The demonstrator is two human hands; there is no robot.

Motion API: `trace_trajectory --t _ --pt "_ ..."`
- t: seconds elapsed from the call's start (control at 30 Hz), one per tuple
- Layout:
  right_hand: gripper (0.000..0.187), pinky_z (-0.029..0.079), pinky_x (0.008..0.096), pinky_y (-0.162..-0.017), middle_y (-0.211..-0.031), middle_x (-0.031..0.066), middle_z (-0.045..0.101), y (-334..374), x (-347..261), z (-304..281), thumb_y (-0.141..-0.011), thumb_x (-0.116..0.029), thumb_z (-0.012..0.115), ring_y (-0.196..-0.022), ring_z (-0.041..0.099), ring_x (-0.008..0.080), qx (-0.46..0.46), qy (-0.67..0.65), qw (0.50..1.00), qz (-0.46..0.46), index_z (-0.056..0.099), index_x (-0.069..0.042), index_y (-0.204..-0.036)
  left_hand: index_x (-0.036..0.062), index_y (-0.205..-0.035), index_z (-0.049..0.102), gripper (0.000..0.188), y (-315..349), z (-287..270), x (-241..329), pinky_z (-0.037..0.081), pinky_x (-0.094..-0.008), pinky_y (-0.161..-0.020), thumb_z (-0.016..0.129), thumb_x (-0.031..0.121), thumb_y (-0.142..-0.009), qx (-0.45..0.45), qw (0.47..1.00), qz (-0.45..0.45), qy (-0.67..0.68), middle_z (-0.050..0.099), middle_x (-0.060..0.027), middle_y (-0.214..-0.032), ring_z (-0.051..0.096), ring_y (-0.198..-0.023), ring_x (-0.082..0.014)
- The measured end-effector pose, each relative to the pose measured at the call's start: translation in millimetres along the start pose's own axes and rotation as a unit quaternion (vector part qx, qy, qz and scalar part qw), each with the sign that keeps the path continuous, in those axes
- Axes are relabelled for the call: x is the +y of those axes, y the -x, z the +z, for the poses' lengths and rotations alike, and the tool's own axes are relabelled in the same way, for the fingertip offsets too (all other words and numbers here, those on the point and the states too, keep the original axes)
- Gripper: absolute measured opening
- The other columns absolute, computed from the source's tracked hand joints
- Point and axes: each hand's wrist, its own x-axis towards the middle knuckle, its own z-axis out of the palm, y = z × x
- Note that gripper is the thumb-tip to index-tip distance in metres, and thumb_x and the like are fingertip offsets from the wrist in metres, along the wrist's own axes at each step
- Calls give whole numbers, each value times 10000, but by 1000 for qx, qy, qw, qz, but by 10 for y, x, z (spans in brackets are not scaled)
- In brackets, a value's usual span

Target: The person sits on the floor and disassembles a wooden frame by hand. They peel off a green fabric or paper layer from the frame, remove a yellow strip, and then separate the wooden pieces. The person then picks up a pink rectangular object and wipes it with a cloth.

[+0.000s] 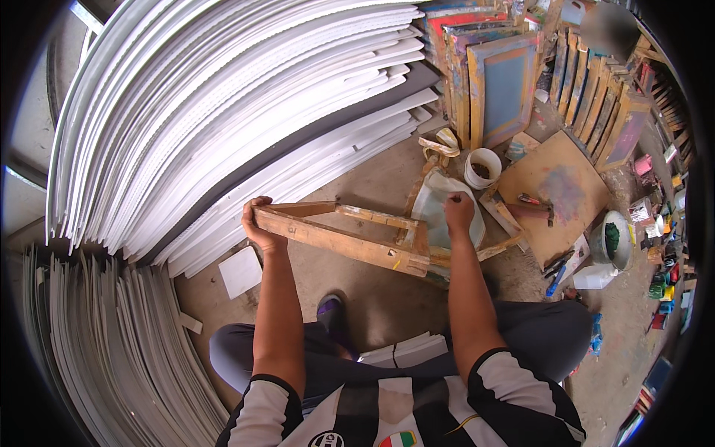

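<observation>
My left hand (pixel 261 225) is closed round the left end of a bare wooden frame (pixel 342 242), which is raised above the floor and tilted. To the right of that frame, my right hand (pixel 459 211) is closed in a fist over a pale, sheer mesh sheet (pixel 432 208). Whatever its fingers hold, if anything, is hidden. The mesh lies on or in a second wooden frame (pixel 500 249), partly covered by my forearm. A white bucket (pixel 482 168) with dark contents stands just beyond the mesh.
Tall stacks of white sheets (pixel 223 112) line the left. Framed screens (pixel 503 89) lean at the back right. A stained board (pixel 558 186) carries a hammer (pixel 550 212). Nearby lie a blue-handled tool (pixel 556 281) and a bowl (pixel 612 242) with green stuff. Bundled sheets (pixel 413 350) lie between my legs.
</observation>
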Motion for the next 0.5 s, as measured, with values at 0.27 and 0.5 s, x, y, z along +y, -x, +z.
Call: trace_trajectory --t 0.27,0.5 --pt "684 550 471 -920 -1397 257 575 979 -473 233 -904 -564 683 -1047 692 401 -285 3 880 380 628 -47 -1350 40 -1002 679 479 213 -326 286 465 -463 -994 504 485 -996 17 999 -24 -19 686 -164 -1012 635 -1030 -309" --pt "410 561 362 -709 -849 92 727 806 -1618 -12 -907 -366 746 -768 696 231 -445 67 892 -36 739 24 -1034 36 -960 675 461 107 -337 218 470 -510 -1011 533 474 -963 30 999 -13 -13 681 -131 -938 648 -1001 -348"
